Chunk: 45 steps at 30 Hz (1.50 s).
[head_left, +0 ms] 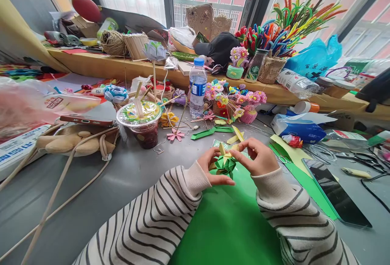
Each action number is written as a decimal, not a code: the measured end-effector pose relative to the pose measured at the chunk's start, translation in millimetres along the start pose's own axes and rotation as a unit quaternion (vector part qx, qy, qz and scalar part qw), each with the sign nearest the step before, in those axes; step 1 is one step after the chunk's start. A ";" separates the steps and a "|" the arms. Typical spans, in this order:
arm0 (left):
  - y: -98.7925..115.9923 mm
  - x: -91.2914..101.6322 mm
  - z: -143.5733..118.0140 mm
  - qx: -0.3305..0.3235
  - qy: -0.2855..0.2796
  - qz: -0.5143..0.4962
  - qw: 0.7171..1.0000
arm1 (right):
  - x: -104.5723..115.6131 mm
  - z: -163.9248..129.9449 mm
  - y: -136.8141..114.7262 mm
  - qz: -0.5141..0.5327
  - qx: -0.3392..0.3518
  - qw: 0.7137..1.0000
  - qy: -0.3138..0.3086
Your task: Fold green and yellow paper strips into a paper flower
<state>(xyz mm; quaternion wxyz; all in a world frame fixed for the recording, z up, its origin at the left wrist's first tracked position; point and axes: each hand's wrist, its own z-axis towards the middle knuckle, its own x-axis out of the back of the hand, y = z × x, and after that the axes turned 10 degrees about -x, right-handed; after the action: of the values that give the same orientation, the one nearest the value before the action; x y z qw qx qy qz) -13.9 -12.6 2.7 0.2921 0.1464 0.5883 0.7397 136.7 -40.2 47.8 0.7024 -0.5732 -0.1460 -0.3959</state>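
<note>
Gripping the folded green-and-yellow paper piece [225, 165], just below and right of the frame's middle, from its left side with the left hand [215, 168]; pinching at its yellow upper-right edge between thumb and finger of the right hand [257, 157]. Compact, without a clear long axis, pointing yellow tips up-frame toward loose yellow strips [237, 135] on the worktop [134, 171], nearer the right hand.

Left hand [213, 169] cups the folded green paper piece [226, 165] from its left, thumb stretched along its near lower edge, fingers bent around its far side. Right hand [259, 157] sits to the right of the piece, thumb and index fingertips at its top, the other fingers curled; whether they pinch is hard to tell. Both forearms, in striped sleeves [146, 220] with ribbed cuffs [198, 179], slant toward the piece from either side
</note>
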 end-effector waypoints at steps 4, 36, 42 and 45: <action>-2.8 -4.3 -1.2 -0.023 0.046 0.073 0.996 | -0.6 -0.4 -0.8 0.026 -0.015 1.000 0.000; 18.0 17.1 11.7 0.069 0.025 -0.081 0.994 | -7.6 -4.0 -3.5 0.197 -0.065 0.943 -0.258; 19.7 15.6 12.2 0.112 0.012 -0.081 0.990 | -8.3 -2.9 -2.6 0.202 -0.067 0.938 -0.272; 19.3 15.5 12.6 0.123 0.002 -0.095 0.988 | -5.3 -2.3 -5.2 0.186 -0.061 0.937 -0.288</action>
<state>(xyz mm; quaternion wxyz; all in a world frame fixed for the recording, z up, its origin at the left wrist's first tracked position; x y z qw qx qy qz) -24.0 4.0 22.5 0.3396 0.1237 0.6867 0.6308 129.0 -40.4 47.2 0.6554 -0.7211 -0.2082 -0.0839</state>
